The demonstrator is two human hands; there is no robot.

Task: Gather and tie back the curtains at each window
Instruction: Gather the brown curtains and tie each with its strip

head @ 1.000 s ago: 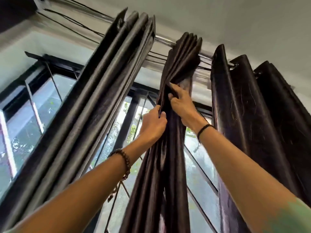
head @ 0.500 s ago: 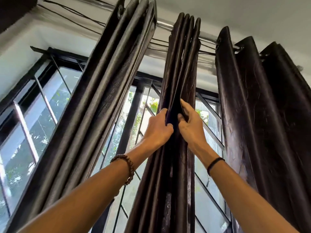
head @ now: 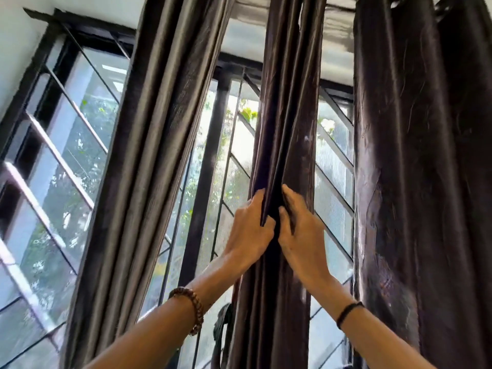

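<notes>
Three dark brown satin curtains hang at the window. The middle curtain (head: 287, 115) is bunched into a narrow column of folds. My left hand (head: 249, 230) grips its left folds, fingers curled into the cloth. My right hand (head: 300, 233) presses and pinches the right folds beside it, the two hands almost touching across a dark crease. The left curtain (head: 159, 129) hangs gathered in pleats. The right curtain (head: 415, 155) hangs wider and looser. No tie-back is visible in either hand.
A black-framed window (head: 64, 134) with metal bars fills the left and shows behind the curtains, with greenery outside. A dark loop-shaped object (head: 222, 323) hangs low, left of the middle curtain. White wall sits at the upper left.
Both hands have slid down the middle curtain, staying close together on its folds. The view has tilted lower, so the rod and ceiling have left the frame.
</notes>
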